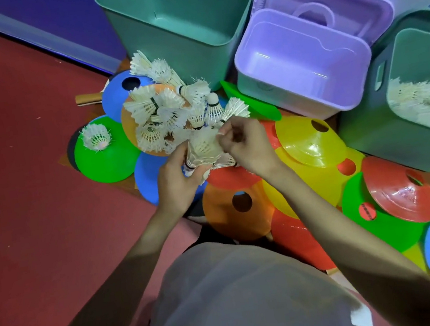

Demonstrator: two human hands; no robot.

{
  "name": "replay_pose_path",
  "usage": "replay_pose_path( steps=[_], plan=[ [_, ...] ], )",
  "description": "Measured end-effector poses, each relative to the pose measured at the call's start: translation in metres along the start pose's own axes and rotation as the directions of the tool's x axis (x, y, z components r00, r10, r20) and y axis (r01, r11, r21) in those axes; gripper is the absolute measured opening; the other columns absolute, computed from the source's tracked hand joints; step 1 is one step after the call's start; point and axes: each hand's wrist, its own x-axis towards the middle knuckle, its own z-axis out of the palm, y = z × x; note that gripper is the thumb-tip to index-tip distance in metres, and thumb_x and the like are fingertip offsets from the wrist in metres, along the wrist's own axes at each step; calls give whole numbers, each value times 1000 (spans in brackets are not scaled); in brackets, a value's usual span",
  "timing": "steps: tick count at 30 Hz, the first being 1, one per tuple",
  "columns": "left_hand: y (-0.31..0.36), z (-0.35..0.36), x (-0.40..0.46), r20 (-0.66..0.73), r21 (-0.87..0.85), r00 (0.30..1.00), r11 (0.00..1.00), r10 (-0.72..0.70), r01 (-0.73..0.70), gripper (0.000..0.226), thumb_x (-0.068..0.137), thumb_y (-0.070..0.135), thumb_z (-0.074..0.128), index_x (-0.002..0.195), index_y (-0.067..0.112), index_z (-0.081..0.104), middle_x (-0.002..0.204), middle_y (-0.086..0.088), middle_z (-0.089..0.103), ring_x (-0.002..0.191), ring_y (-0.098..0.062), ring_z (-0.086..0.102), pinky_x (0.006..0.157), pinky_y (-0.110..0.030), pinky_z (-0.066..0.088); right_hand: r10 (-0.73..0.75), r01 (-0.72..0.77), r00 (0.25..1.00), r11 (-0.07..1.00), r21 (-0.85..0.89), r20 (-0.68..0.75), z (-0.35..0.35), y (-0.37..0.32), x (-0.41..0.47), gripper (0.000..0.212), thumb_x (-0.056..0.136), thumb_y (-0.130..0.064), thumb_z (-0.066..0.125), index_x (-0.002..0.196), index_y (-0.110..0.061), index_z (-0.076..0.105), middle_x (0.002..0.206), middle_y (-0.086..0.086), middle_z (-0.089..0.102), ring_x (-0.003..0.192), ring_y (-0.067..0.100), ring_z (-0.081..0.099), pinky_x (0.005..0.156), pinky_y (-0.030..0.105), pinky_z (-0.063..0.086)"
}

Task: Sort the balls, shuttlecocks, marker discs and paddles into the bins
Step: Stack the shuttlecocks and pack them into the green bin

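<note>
1. Two surfaces meet at the left: a dark red floor (31, 190) and a blue wall (52, 16).
2. One loose shuttlecock (96, 137) lies on a green marker disc (107, 162), beside the shuttlecock pile (169, 108).
3. Left hand (176, 181) grips a shuttlecock bundle (203, 147) by the corks; right hand (247, 144) pinches its feathers.
4. Further right stand a green bin (187, 21), a purple bin (302, 66) and a grey-green bin (370, 125) holding shuttlecocks.

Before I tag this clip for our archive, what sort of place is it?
Probably an indoor sports hall or court: red court-style floor, shuttlecocks piled on marker discs, and storage bins against the wall.
</note>
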Motion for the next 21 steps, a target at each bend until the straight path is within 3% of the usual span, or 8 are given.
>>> replay_pose_path(
  steps=[4,7,10,12,14,17,21],
  plan=[
    [-3,-3,0,-96,-46,995,999,-32,27,49,78,23,76,121,7,58,109,2,68,101,-11,65,86,-31,53,-67,69,998,992,102,-19,10,-6,-5,12,91,-11,56,82,-7,63,62,16,60,53,6,50,54,24,40],
    [-6,-9,0,-215,-81,975,996,-55,38,47,79,13,77,120,2,57,110,12,65,102,11,58,86,-11,45,-17,27,997,990,140,-73,12,0,-4,27,100,-21,46,85,-6,62,59,6,60,49,8,52,52,25,40],
    [-12,-13,2,-279,-100,957,994,-75,48,47,77,12,75,120,4,58,108,22,61,103,14,56,88,-13,45,-2,1,1000,1000,-20,-9,23,22,-6,16,93,-21,53,81,-14,61,68,5,63,61,17,58,59,35,46],
    [-14,-15,3,-283,-123,955,991,-84,51,48,77,9,76,122,7,57,111,19,62,105,11,58,91,-16,46,30,-13,994,988,-157,102,34,34,-10,6,85,-16,65,87,-11,62,73,5,64,66,19,59,63,33,46],
    [-15,-15,4,-282,-132,955,990,-94,58,49,77,11,76,122,8,57,111,16,63,106,5,60,93,-20,47,58,2,981,951,-310,186,46,41,-14,28,79,-27,74,97,-10,60,80,4,65,71,19,60,64,32,47],
    [-16,-14,2,-265,-125,959,990,-100,69,49,76,20,75,121,10,58,109,23,63,105,0,62,91,-25,49,52,61,975,874,-482,218,59,41,-14,42,79,-37,73,107,-11,58,99,9,64,87,26,61,69,36,49],
    [-13,-13,-1,-257,-112,963,992,-79,51,48,77,22,75,120,8,59,107,23,63,101,6,61,86,-19,48,20,62,987,865,-499,157,59,40,-10,24,86,-22,62,105,-9,62,97,12,64,89,30,62,68,32,46]
  ],
)
